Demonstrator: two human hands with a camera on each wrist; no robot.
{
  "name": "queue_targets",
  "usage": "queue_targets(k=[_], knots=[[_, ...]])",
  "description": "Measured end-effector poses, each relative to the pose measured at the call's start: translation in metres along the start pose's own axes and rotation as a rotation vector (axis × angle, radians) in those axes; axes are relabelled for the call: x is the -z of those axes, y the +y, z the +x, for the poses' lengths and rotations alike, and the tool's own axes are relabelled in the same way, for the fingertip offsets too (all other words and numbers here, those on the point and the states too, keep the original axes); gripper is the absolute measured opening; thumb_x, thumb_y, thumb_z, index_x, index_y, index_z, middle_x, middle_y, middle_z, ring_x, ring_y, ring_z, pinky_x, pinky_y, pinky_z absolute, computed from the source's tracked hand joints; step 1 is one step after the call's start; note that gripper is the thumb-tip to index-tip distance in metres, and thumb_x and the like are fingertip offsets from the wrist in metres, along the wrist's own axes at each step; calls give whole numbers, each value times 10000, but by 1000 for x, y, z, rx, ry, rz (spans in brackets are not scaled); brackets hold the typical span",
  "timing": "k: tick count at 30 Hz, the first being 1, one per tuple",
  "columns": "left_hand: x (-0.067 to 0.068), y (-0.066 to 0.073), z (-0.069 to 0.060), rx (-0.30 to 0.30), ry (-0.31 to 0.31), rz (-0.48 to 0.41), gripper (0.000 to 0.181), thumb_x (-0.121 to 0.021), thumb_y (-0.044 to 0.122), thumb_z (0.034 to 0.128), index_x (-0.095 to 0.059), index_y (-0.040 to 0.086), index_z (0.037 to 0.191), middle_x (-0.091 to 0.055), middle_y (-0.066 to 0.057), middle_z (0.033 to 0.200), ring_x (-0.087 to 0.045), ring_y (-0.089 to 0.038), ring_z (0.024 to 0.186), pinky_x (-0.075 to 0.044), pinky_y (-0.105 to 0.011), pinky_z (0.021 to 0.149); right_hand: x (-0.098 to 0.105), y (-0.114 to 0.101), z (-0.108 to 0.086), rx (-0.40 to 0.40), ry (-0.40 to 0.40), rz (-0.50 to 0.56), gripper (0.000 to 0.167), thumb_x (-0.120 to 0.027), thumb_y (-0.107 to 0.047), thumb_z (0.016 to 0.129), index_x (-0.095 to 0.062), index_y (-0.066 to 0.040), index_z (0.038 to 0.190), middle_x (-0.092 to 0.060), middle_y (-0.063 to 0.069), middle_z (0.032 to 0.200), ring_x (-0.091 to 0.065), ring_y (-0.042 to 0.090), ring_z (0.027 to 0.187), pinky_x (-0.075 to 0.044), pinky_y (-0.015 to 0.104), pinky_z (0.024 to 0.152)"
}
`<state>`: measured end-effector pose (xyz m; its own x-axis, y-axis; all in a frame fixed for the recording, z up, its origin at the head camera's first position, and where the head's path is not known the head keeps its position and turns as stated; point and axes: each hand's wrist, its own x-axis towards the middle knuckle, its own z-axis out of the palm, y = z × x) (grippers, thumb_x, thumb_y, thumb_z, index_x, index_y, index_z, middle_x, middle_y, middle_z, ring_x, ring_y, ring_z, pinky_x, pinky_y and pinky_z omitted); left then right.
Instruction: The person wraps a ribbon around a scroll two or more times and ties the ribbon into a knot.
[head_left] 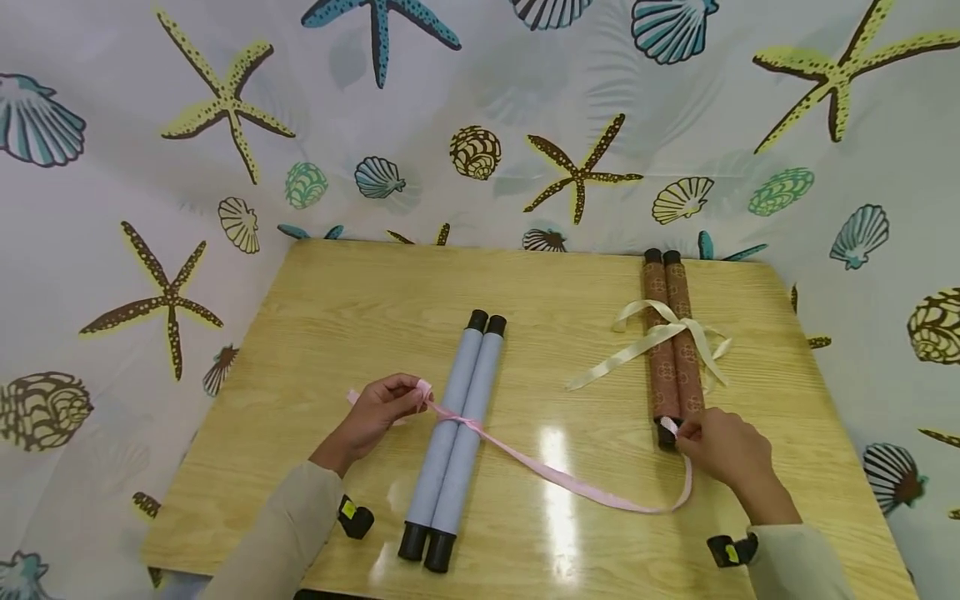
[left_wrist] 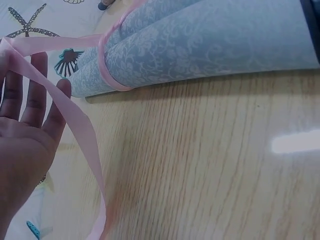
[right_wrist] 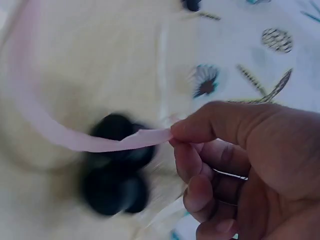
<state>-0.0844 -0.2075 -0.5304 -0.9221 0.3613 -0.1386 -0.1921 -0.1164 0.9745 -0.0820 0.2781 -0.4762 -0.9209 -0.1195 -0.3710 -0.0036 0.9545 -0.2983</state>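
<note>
A light blue patterned scroll [head_left: 437,467] with black end caps, rolled from both ends into two tubes, lies slanted on the table. A pink ribbon [head_left: 555,475] crosses around its middle, drawn snug in the left wrist view. My left hand [head_left: 381,412], left of the scroll, pinches the ribbon near a loop; part of its tail hangs down in the left wrist view. My right hand [head_left: 731,454] pinches the ribbon's other end between thumb and forefinger [right_wrist: 187,160], beside the lower end of a brown scroll [head_left: 662,379]. Between scroll and right hand the ribbon sags.
The brown patterned scroll lies at the table's right, tied with a cream ribbon [head_left: 615,358] in a bow. A wooden table [head_left: 352,308] bears everything. Cloth [head_left: 420,108] printed with starfish and shells surrounds its back and sides. A small black device [head_left: 355,518] sits at the left wrist.
</note>
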Motion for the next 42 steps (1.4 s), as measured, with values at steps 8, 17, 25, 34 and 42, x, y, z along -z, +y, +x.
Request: queue_targets(k=[8, 17, 25, 34, 42], knots=[[-3, 2, -3, 8, 54, -13, 180, -564, 117, 1018, -686, 247, 1048, -729, 121, 1034, -677, -15, 937, -561, -226, 894, 45, -56, 19, 199, 56, 101, 175, -604, -227, 945, -731, -120, 889, -691, 9, 774, -558, 121, 611, -429, 312, 540], [-1, 4, -3, -2, 60, 12, 206, -588, 62, 995, -677, 239, 1048, -729, 118, 1029, -685, -31, 965, -569, -263, 902, 54, -136, 82, 387, 44, 260, 182, -594, -228, 972, -729, -106, 985, -718, 77, 947, -593, 150, 724, -470, 306, 652], [-5, 3, -6, 9, 84, 30, 232, -577, 36, 994, -678, 239, 1045, -732, 118, 1027, -687, -31, 973, -568, -270, 910, 33, -235, 149, 491, -2, 508, 186, -629, -193, 972, -741, -55, 1029, -737, 139, 998, -693, 305, 864, -548, 313, 716], [-9, 3, -1, -7, 77, 53, 183, -597, 49, 987, -672, 200, 1059, -725, 114, 1028, -678, -43, 945, -567, -280, 897, 26, -264, 155, 692, -350, 675, 327, -595, -221, 1012, -645, -114, 1318, -676, 115, 1309, -696, 264, 1042, -557, 341, 829], [-24, 21, 24, -12, 131, 198, 177, -659, 63, 953, -508, 62, 1045, -705, 128, 921, -660, -46, 890, -532, -193, 778, 14, -235, 119, 845, -207, 338, 165, -668, -234, 964, -779, -114, 981, -763, 60, 972, -654, 98, 815, -546, 304, 767]])
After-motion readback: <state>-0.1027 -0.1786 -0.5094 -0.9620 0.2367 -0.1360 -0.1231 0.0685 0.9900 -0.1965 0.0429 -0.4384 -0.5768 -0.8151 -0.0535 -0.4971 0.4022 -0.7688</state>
